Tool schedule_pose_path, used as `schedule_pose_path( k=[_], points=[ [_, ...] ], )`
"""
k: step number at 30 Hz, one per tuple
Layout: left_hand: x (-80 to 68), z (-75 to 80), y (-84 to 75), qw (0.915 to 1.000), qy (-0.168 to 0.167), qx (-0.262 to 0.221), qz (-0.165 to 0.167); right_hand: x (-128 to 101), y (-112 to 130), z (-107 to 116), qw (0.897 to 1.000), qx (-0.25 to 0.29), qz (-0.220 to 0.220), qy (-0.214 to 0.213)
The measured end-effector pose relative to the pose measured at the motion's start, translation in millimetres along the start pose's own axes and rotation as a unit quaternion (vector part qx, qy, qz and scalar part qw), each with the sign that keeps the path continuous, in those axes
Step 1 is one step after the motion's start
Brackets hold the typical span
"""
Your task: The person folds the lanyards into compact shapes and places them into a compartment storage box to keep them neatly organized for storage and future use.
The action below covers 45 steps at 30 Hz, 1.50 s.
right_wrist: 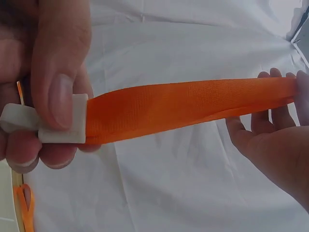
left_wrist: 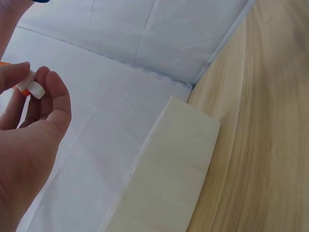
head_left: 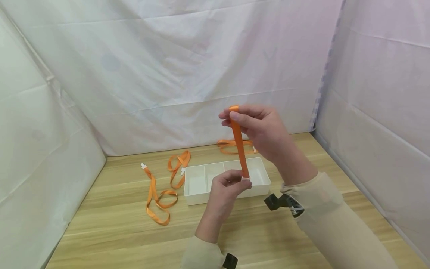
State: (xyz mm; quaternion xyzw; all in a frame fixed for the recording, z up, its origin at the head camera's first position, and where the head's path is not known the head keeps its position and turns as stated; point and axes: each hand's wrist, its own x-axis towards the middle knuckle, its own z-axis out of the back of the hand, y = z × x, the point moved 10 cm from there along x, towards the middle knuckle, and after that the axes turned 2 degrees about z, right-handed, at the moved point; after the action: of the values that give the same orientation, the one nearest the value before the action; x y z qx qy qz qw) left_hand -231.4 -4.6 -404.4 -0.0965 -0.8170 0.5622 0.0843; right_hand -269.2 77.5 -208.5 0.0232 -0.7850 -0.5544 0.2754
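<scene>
An orange lanyard (head_left: 239,145) is stretched nearly upright between my two hands, folded into a short strip. My right hand (head_left: 263,127) pinches its upper fold between thumb and fingers. Below, my left hand (head_left: 228,192) grips the white plastic clip (right_wrist: 63,121) at the lower end, thumb on top and fingers beneath. The left wrist view shows the same white clip (left_wrist: 34,87) between thumb and fingers. Behind the left hand stands a white divided box (head_left: 196,200), which the hands and strip partly cover; the compartments that show hold nothing.
Two more orange lanyards lie left of the box, one looped lanyard (head_left: 152,190) and one crumpled lanyard (head_left: 174,173) near its corner. Behind the box lies another lanyard (head_left: 228,145). White cloth (head_left: 168,74) hangs around the wooden table (head_left: 111,224) at the back and sides.
</scene>
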Motion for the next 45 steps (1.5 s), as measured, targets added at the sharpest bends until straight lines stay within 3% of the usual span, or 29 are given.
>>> schedule_pose_path(
  k=[4,12,19,24,29,37,45],
  points=[
    [-0.5,-2.9,-0.5,0.9999,0.016,0.005,-0.003,0,0,-4,1.000,-0.010,0.000,0.018],
    [-1.8,0.6,-7.9,0.9984,-0.002,0.027,-0.049,3,6,6,1.000,-0.019,0.001,-0.016],
    [-2.3,18.2,-10.1,0.9925,-0.073,0.081,-0.055,1,15,19,0.998,-0.045,0.013,-0.049],
    [-1.1,26.4,-16.8,0.9904,-0.106,0.032,-0.083,0,26,19,0.996,-0.039,0.052,-0.060],
    [-1.5,29.2,-20.0,0.9870,-0.119,-0.013,-0.107,1,28,17,0.996,-0.033,0.058,-0.060],
    [-3.3,26.6,-22.6,0.9869,-0.110,0.026,-0.115,6,26,15,0.997,-0.027,0.050,-0.050],
    [-4.3,25.7,-25.4,0.9876,-0.104,0.034,-0.113,10,23,13,0.998,-0.021,0.038,-0.048]
  ],
)
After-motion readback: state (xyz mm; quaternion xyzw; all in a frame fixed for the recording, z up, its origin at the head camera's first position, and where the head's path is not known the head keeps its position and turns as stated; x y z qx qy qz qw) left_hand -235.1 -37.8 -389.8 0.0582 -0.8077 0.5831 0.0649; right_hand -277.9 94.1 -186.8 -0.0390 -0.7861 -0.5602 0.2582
